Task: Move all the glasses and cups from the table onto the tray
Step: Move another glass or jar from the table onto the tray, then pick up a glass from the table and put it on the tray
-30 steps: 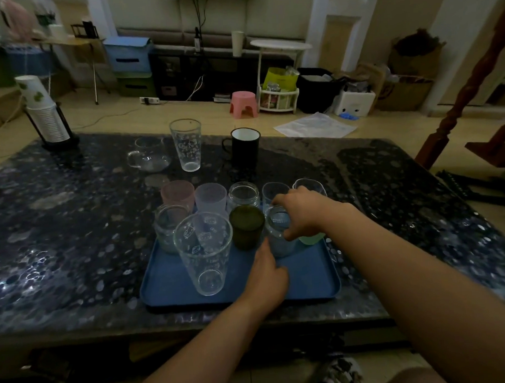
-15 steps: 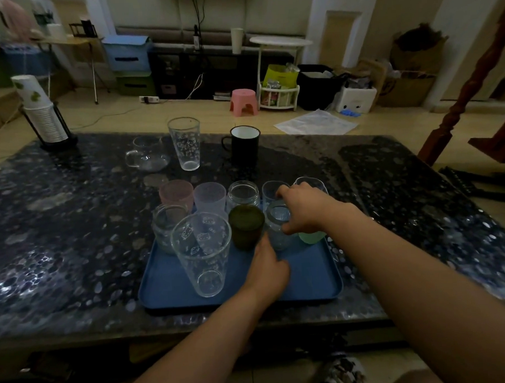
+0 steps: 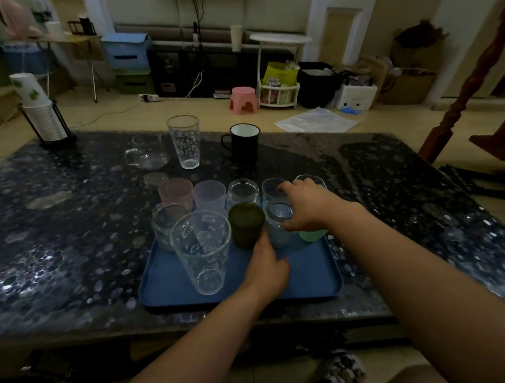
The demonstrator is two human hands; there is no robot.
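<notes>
Glasses crowd a blue tray [image 3: 168, 284].
Three remain on the table: clear mug [image 3: 147, 155], printed tumbler [image 3: 184, 142], black mug [image 3: 245, 144].

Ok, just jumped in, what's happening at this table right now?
A person is gathering cups onto a blue tray. The right hand sits over a clear ribbed glass among the cups on the tray, while the left hand rests by the dark green cup. A tall patterned glass, a clear glass mug and a black mug stand off the tray.
</notes>
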